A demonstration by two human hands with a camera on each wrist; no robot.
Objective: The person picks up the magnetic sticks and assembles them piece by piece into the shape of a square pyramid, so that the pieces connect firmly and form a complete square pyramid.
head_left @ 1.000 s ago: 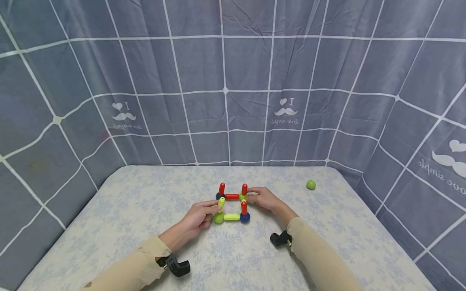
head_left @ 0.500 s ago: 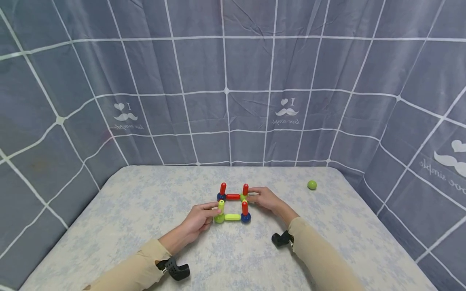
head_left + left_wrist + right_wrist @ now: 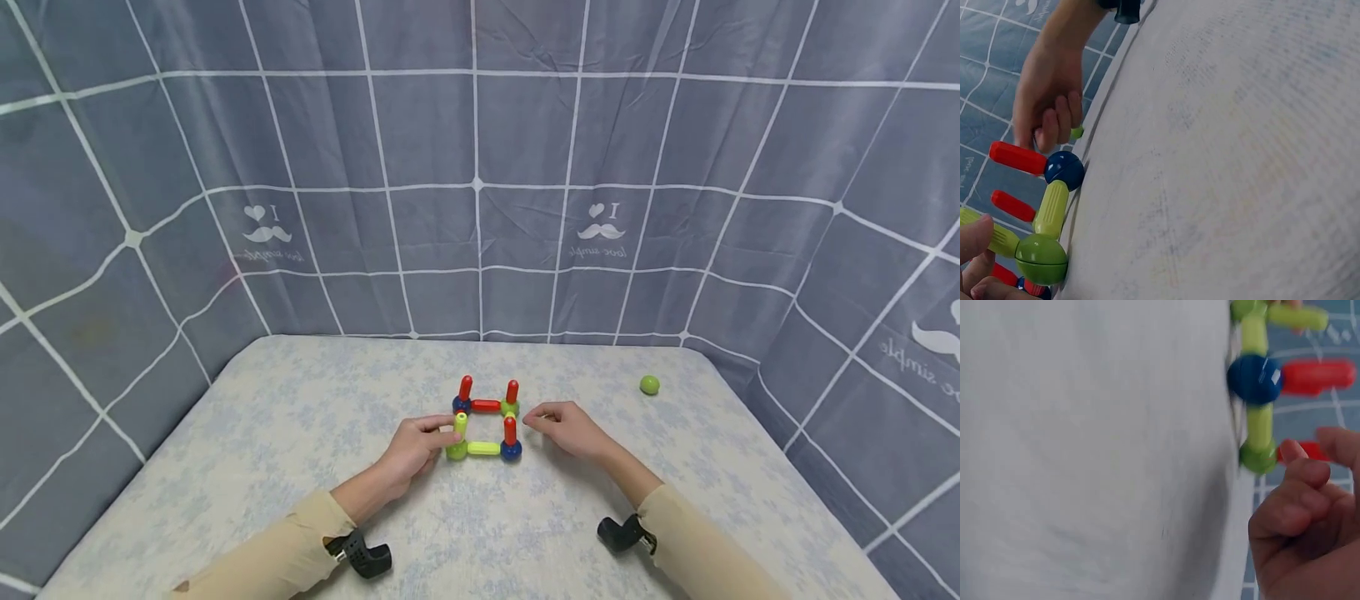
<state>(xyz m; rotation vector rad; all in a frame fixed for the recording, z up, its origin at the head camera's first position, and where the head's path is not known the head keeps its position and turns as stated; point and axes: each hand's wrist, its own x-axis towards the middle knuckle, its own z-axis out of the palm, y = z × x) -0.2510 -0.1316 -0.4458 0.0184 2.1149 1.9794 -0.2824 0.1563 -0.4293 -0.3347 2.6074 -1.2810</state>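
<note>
A square frame of toy building rods and balls stands on the table, with an upright rod at each corner. My left hand [image 3: 411,447] pinches the upright yellow-green rod [image 3: 461,423] over the front-left green ball [image 3: 1042,257]. At front right a red rod [image 3: 510,430] rises from a blue ball [image 3: 512,451]. Behind them, a red crossbar [image 3: 486,406] joins another blue ball [image 3: 461,405] to a green ball [image 3: 510,407]; both carry upright red rods. Just right of the frame is my right hand [image 3: 568,427], fingers loosely bent and holding nothing.
One loose green ball [image 3: 649,385] lies at the back right of the table. A pale patterned cloth [image 3: 315,417] covers the tabletop. Grey-blue checked curtains [image 3: 525,233] hang behind and along both sides.
My right hand has let go at the back-right corner of the frame and drawn off to the right. The left hand stays at its rod. The head view has shifted slightly.
</note>
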